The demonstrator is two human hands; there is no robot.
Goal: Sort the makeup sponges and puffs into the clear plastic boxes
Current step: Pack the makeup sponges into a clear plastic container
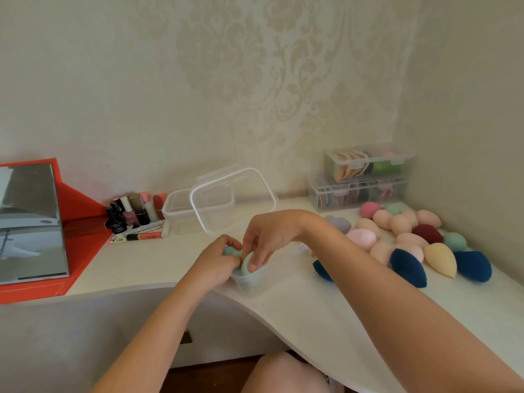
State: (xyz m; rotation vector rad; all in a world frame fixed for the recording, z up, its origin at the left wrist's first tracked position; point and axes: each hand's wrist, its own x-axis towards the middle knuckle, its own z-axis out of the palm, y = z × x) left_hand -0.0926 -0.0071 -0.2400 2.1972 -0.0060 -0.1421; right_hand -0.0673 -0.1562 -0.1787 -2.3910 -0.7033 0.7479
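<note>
At the curved edge of a pale surface [312, 302], a person's left hand [217, 260] curls round a green sponge [231, 251] at the near-left end of a small clear box [266, 279]. The right hand [268, 236] pinches a second green sponge [246, 264] between thumb and fingertips and sets it into the same end. The box sits right at the surface's edge, so the step probably goes best with the left hand bracing it and the push going straight down, not outward. Soft sponges should squeeze in side by side, and standing them on end would likely leave room for more of that colour. Only green pieces show in this box; the arms hide the rest of it. Farther back on the left, beside a cluster of cosmetics [133, 214], a low clear tub [177, 207] looks empty. A larger clear tub [232, 197] stands tilted against it, also apparently empty. To the right, loose sponges [397, 234] in peach, pink, navy, yellow, maroon and green lie unsorted on the surface, suggesting much of the task remains. In the far right corner, two lidded clear boxes are stacked. The upper box [368, 163] shows flat orange puffs and something green, while the contents of the lower box [357, 192] are too blurred to name.
</note>
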